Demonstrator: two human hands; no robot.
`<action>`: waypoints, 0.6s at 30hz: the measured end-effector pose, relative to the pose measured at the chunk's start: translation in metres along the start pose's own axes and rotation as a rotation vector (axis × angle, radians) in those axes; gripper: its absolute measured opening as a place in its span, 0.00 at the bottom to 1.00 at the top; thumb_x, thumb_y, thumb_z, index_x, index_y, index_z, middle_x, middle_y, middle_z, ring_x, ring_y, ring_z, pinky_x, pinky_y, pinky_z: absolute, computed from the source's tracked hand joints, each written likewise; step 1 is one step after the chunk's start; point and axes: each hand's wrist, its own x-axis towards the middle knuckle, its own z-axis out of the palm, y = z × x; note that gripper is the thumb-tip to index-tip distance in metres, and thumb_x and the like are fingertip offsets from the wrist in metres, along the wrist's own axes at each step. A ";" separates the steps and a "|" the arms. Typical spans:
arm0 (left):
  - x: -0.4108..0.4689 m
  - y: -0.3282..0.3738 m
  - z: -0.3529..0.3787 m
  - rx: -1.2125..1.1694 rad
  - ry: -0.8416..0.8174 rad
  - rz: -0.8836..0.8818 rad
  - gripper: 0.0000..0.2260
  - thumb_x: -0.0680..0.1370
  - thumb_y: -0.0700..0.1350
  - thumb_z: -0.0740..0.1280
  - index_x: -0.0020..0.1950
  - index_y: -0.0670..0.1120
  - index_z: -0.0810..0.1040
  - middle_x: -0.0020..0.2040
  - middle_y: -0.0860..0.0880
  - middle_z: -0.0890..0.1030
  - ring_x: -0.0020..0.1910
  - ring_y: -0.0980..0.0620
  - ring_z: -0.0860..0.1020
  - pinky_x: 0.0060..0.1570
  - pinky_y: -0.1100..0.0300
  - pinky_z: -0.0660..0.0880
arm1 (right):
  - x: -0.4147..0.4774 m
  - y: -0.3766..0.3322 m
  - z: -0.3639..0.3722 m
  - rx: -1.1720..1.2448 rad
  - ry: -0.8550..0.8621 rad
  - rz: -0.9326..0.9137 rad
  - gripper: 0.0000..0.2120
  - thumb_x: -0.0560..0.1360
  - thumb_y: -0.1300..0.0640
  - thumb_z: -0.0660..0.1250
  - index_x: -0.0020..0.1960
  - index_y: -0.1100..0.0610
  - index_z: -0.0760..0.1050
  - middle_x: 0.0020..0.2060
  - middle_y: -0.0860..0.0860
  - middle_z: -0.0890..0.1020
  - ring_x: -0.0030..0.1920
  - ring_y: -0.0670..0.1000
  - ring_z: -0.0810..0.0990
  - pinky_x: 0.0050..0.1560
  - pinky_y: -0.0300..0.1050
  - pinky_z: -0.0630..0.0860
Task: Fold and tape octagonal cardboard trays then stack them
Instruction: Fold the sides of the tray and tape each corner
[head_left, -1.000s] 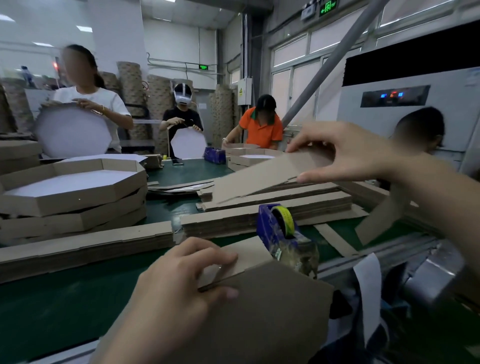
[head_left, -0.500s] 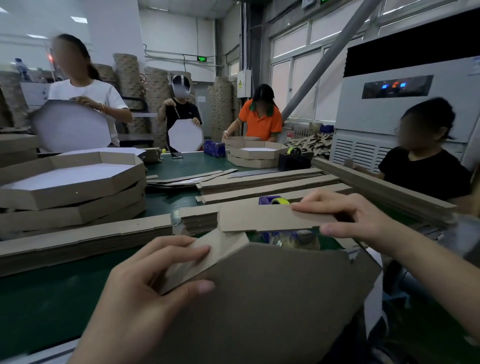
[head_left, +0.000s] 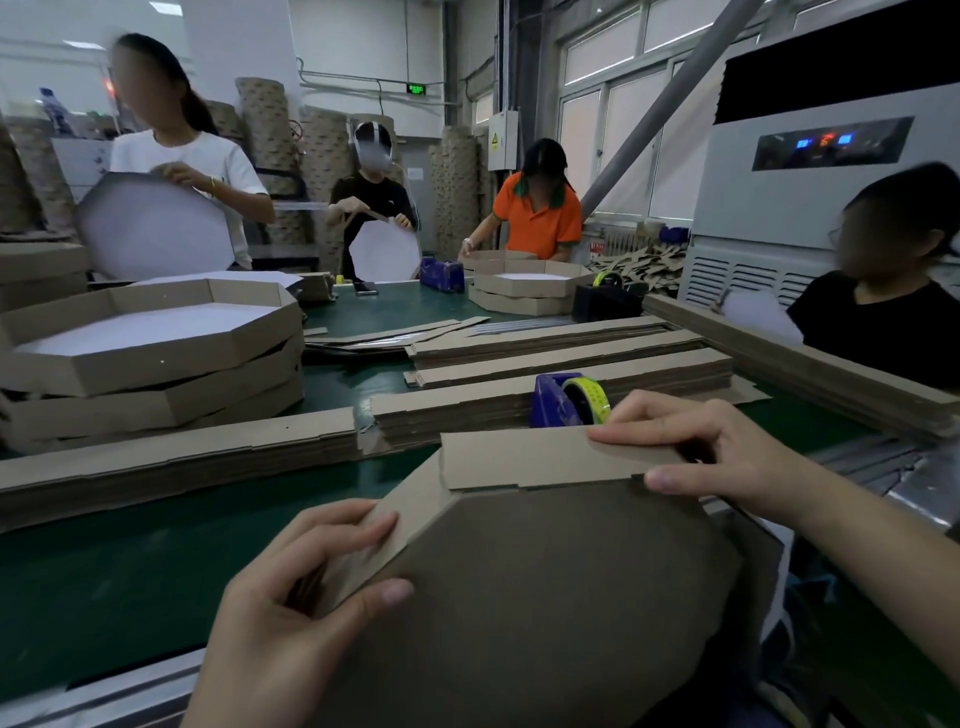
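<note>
A brown octagonal cardboard base (head_left: 545, 597) is tilted up in front of me at the table's near edge. A long cardboard side strip (head_left: 540, 457) wraps along its upper left and top edges. My left hand (head_left: 291, 608) pinches the strip against the base at the upper left edge. My right hand (head_left: 722, 457) holds the strip down along the top edge, thumb in front. A blue tape dispenser (head_left: 558, 402) with yellow-green tape stands just behind the strip. Finished octagonal trays (head_left: 150, 353) are stacked at the left.
Piles of flat cardboard strips (head_left: 561, 358) lie across the green table (head_left: 104, 561), one long pile (head_left: 176, 457) near my left. Several people work around the table with trays and white octagons. A black dispenser (head_left: 605, 299) and a second tray stack (head_left: 524, 286) sit further back.
My right hand brought the strip down from above the table onto the base's top edge. The base now stands higher and closer, and my left hand has slid along its upper left edge.
</note>
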 end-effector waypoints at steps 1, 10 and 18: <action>0.000 -0.001 0.000 0.005 0.003 -0.001 0.17 0.59 0.42 0.77 0.44 0.55 0.86 0.51 0.54 0.83 0.53 0.58 0.80 0.52 0.73 0.72 | 0.000 0.001 0.000 0.001 0.002 0.002 0.19 0.70 0.48 0.69 0.61 0.45 0.80 0.55 0.46 0.78 0.60 0.50 0.76 0.59 0.37 0.72; 0.003 -0.005 0.004 -0.031 0.013 -0.040 0.16 0.59 0.42 0.77 0.44 0.55 0.86 0.51 0.53 0.83 0.53 0.58 0.80 0.51 0.73 0.72 | 0.002 0.006 -0.001 0.025 0.017 0.015 0.19 0.69 0.48 0.70 0.60 0.44 0.81 0.54 0.46 0.79 0.60 0.49 0.76 0.59 0.37 0.73; 0.002 -0.003 0.005 -0.050 0.008 -0.047 0.17 0.60 0.44 0.76 0.46 0.56 0.85 0.52 0.53 0.82 0.53 0.59 0.80 0.51 0.72 0.72 | 0.002 0.003 -0.006 0.031 0.014 0.026 0.20 0.67 0.48 0.72 0.58 0.44 0.82 0.54 0.46 0.79 0.59 0.49 0.77 0.57 0.36 0.73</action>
